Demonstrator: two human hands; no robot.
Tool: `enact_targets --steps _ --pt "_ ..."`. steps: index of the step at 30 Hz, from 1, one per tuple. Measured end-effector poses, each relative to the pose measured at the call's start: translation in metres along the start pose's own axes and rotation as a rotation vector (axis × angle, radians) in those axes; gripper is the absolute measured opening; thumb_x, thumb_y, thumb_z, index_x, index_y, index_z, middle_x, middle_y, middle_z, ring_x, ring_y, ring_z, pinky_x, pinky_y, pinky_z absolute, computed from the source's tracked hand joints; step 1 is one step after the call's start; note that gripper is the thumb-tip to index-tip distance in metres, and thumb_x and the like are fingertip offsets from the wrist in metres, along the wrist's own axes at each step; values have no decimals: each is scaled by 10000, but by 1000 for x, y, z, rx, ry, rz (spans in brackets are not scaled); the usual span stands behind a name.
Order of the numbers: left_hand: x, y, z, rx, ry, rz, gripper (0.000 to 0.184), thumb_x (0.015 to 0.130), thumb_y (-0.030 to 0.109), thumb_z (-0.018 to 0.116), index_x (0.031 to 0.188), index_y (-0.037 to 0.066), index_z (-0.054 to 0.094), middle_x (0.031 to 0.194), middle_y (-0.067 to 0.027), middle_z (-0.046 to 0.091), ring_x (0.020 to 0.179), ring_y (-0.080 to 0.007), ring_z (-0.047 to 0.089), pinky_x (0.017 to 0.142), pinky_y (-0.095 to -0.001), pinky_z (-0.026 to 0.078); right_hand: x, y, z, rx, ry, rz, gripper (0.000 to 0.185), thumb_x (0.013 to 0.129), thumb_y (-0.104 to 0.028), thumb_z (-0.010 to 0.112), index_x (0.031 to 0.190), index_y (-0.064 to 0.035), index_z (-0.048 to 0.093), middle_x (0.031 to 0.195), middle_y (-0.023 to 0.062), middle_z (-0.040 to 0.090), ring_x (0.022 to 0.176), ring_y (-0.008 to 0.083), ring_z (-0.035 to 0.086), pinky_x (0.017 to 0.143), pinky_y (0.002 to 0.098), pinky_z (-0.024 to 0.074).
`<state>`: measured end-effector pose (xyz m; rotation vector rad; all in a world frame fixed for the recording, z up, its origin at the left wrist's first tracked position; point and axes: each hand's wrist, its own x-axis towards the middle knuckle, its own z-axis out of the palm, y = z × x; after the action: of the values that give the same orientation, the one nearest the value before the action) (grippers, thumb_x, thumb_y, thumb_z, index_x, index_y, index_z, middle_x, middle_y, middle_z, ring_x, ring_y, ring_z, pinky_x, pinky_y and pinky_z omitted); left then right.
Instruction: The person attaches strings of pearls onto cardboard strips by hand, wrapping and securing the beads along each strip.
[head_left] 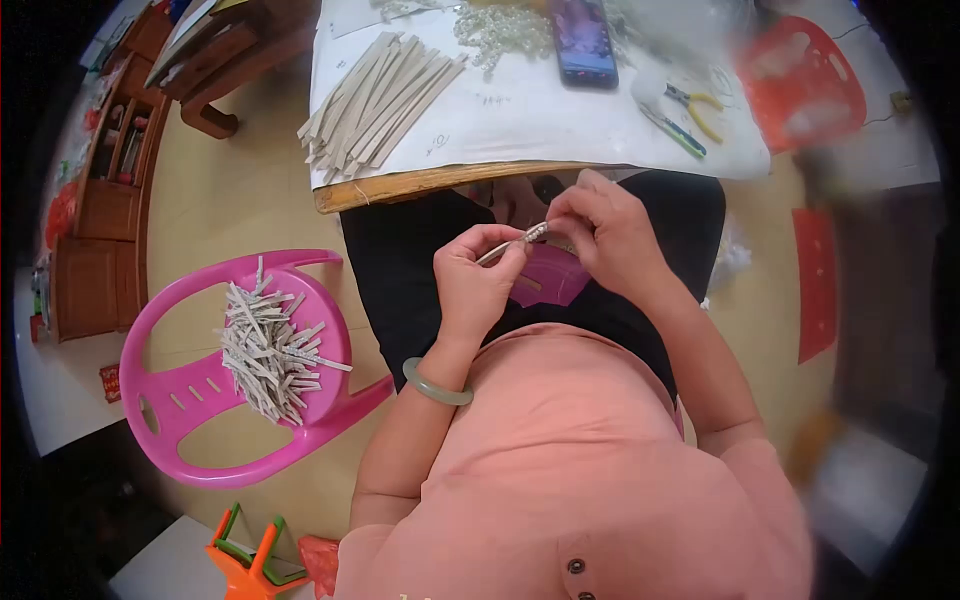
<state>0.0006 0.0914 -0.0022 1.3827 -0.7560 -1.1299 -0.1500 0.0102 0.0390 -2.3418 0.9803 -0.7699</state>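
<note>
My left hand (478,268) is closed in a pinch around a thin pale strip (492,255) over my lap. Small whitish beads (537,232) sit along its upper end, just past my left fingertips. My right hand (606,228) has its thumb and fingers drawn together right at the beaded end; what exactly lies between them is too small to make out. Below both hands, a purple plastic surface (555,280) shows between my dark-clothed legs.
Ahead is a white-covered table (500,130) with a wooden edge. On it lie pale strips (375,105), clear beads (500,35), a phone (583,45), yellow-handled pliers (700,108) and a green-handled tool (672,120). A pink chair (170,330) at left bears many short strips (275,350). A red stool (800,85) stands right.
</note>
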Motion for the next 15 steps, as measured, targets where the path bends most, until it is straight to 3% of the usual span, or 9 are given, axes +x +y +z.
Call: enact_targets --steps 8,15 --pt "2 -3 -4 -234 -23 -127 106 824 4 627 918 -46 625 806 -112 674 703 -139 653 678 -253 538 -20 -13 16 10 -61 -164 110 685 -39 677 747 -70 591 765 71 531 733 253 552 621 365 473" --pt "4 -7 -2 -429 -33 -226 124 834 16 632 944 -30 598 844 -118 662 738 -166 655 675 -264 538 -24 -6 17 25 -42 -82 121 689 6 653 766 -58 585 744 78 524 710 272 553 613 362 456"
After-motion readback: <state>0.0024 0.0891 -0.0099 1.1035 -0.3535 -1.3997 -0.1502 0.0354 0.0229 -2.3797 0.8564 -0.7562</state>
